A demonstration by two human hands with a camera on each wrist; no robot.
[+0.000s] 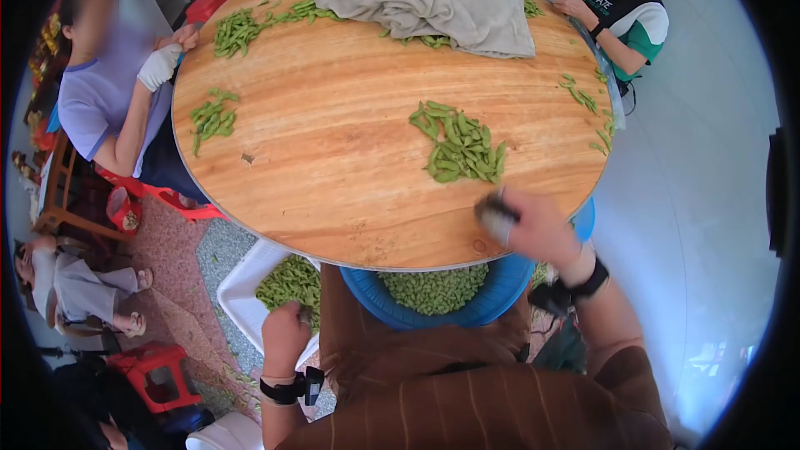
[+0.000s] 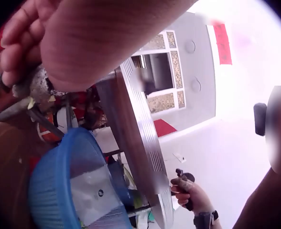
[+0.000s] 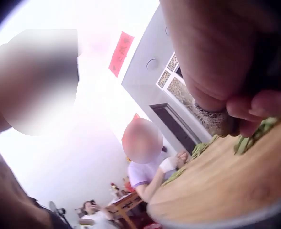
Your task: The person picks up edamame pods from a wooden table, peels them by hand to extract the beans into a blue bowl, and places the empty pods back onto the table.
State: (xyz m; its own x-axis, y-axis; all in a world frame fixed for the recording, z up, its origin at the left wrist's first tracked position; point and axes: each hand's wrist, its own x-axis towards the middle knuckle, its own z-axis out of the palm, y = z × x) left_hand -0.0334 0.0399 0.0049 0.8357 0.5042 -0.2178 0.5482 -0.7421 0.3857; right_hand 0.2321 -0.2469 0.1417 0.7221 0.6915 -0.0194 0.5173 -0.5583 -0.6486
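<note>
Over the near right of the round wooden table (image 1: 333,158), my right hand (image 1: 542,225) reaches toward a pile of green soybean pods (image 1: 467,148), blurred by motion. A dark, stained cover (image 3: 214,119) wraps its thumb, the fingers bend loosely beside it, and no pod shows in them. My left hand (image 1: 286,335) hangs low beside my lap, at the edge of a white basket (image 1: 235,293) with pods in it. Its fingers (image 2: 16,57) curl loosely, near a grey, worn thumb cover (image 2: 37,86). Between my knees, under the table edge, a blue tub (image 1: 362,296) holds shelled green beans (image 1: 433,290).
A grey cloth (image 1: 425,0) covers part of a pod heap at the far side. Smaller pod piles (image 1: 214,121) lie at the left and right. One person (image 1: 108,92) sits at the left, another (image 1: 625,17) at the far right. A red stool (image 1: 154,375) stands behind left.
</note>
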